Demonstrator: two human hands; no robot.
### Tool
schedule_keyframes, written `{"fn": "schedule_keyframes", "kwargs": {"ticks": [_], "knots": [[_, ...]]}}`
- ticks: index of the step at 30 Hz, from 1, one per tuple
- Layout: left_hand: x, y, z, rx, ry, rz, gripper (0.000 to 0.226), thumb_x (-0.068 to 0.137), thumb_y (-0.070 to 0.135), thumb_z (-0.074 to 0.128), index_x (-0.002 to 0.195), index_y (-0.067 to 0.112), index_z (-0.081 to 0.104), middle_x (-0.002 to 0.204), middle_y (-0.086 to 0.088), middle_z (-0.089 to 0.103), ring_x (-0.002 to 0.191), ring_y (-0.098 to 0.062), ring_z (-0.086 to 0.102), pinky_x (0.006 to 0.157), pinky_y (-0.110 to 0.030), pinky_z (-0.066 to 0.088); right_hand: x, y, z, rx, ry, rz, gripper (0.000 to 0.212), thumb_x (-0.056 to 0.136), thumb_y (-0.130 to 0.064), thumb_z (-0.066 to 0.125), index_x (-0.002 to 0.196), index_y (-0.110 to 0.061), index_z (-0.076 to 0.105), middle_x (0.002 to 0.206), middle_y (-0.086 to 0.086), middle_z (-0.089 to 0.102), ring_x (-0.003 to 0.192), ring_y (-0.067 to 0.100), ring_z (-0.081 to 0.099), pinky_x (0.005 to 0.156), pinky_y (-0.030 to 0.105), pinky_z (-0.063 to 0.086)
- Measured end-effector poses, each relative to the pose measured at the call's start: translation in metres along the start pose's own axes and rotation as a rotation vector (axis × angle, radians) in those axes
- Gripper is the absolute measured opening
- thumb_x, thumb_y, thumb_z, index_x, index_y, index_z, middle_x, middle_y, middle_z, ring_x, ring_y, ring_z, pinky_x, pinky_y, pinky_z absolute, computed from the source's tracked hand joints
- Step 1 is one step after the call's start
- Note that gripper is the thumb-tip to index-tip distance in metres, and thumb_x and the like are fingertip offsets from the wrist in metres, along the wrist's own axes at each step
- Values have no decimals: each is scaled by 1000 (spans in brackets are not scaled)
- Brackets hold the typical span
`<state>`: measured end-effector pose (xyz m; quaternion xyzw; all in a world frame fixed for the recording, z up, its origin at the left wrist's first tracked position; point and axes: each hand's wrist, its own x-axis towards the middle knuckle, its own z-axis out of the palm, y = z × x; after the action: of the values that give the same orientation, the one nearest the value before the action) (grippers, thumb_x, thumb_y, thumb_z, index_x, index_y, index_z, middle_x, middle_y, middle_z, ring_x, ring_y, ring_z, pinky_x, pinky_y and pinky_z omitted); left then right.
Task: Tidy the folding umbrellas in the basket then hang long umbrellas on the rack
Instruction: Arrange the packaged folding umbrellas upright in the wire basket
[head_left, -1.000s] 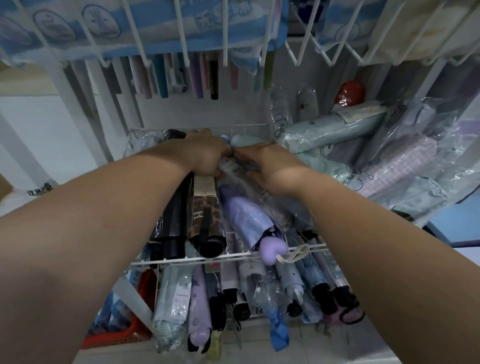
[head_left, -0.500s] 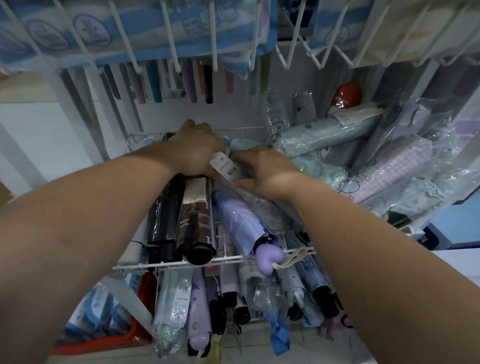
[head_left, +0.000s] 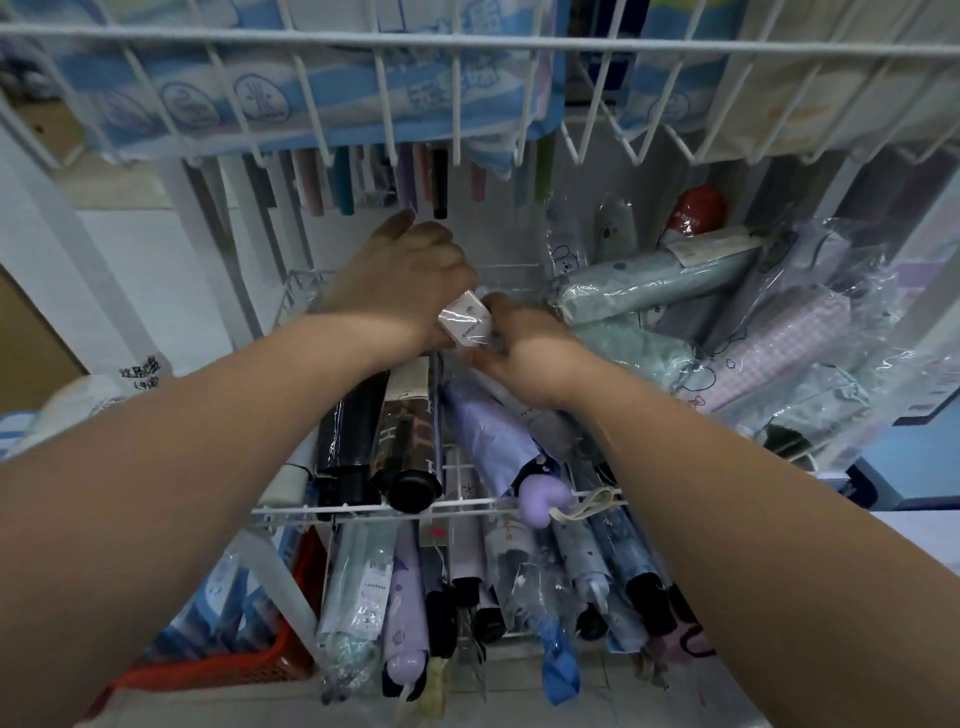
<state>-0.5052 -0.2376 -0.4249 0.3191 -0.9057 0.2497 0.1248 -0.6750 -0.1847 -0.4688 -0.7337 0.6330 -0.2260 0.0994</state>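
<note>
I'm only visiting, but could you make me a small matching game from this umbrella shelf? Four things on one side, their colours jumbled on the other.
Things:
1. heart-shaped handle
2. patterned umbrella
3. plastic crate
4. crosswise umbrella

Colours:
A. orange-red
B. brown, with a black end cap
C. lavender
D. pale green

Pairs: 1-C, 2-B, 3-A, 4-D.

Umbrella (head_left: 474, 347) mostly hidden under left grip (head_left: 400, 280) and right grip (head_left: 524, 343) (tag (head_left: 464, 319) print blurred), left fingers unseen
</note>
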Motion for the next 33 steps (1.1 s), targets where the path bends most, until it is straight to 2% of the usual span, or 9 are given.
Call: {"fn": "schedule_keyframes", "kwargs": {"ticks": [2, 5, 8, 11, 16, 19, 26, 30, 33], "knots": [[-14, 2, -6, -59, 72, -82, 79, 74, 47, 80, 143, 24, 49, 151, -8, 45, 141, -34, 36, 120, -54, 20, -2, -2, 2, 22, 40, -6, 45, 94, -31, 64, 130, -9, 47, 120, 14, 66, 105, 33, 63, 73, 29, 42], [-45, 9, -14, -204, 400, -299, 60, 76, 33, 82, 125, 9, 57, 126, -18, 56, 113, -41, 55, 93, -50, 48, -4, -5, 4, 72, 88, 9, 39, 93, -25, 66, 125, -8, 50, 117, 16, 66, 104, 35, 64, 82, 37, 51], [-61, 18, -21, -324, 12, -569, 33, 85, 39, 72, 97, 16, 51, 99, -11, 59, 88, -33, 58, 71, -35, 45, -5, -7, 4, 74, 96, 50, 38, 94, -25, 65, 124, -8, 50, 116, 15, 67, 103, 34, 64, 83, 37, 51], [-62, 27, -15, -409, -400, -622, 38, 87, 56, 66, 92, 19, 59, 99, -9, 66, 85, -26, 57, 68, -29, 40, -3, -9, 1, 80, 81, 106, 39, 94, -26, 65, 125, -9, 49, 116, 15, 68, 105, 34, 64, 86, 39, 52], [-48, 48, -9, -387, -538, -618, 52, 78, 63, 68, 102, 17, 61, 100, -7, 64, 84, -24, 56, 68, -28, 43, -9, -2, -3, 96, 54, 202, 44, 96, -29, 64, 130, -5, 48, 124, 17, 64, 112, 35, 61, 87, 35, 48], [-44, 58, -5, -434, -574, -641, 44, 73, 46, 73, 103, 16, 62, 94, -4, 66, 82, -24, 62, 66, -28, 48, -10, -1, -3, 84, 45, 204, 50, 95, -29, 64, 135, -4, 45, 129, 18, 62, 116, 36, 60, 92, 37, 49], [-62, 53, -5, -645, -298, -850, 71, 70, 23, 76, 137, 20, 56, 123, -8, 67, 103, -30, 67, 84, -33, 56, -11, -1, -4, 115, 46, 212, 50, 95, -30, 65, 134, -5, 46, 131, 17, 61, 117, 36, 59, 92, 36, 47], [-67, 53, -6, -798, -16, -916, 63, 73, 22, 76, 134, 24, 56, 109, 0, 63, 86, -24, 67, 71, -27, 50, -12, -1, -2, 124, 57, 199, 51, 95, -29, 65, 136, -6, 47, 132, 17, 61, 119, 36, 58, 95, 36, 47], [-61, 59, 4, -700, 24, -877, 61, 79, 24, 76, 135, 23, 50, 121, -8, 57, 97, -30, 64, 79, -28, 48, -12, -1, -1, 137, 76, 189, 48, 94, -28, 66, 133, -7, 49, 130, 17, 62, 118, 36, 59, 94, 35, 47]]}}
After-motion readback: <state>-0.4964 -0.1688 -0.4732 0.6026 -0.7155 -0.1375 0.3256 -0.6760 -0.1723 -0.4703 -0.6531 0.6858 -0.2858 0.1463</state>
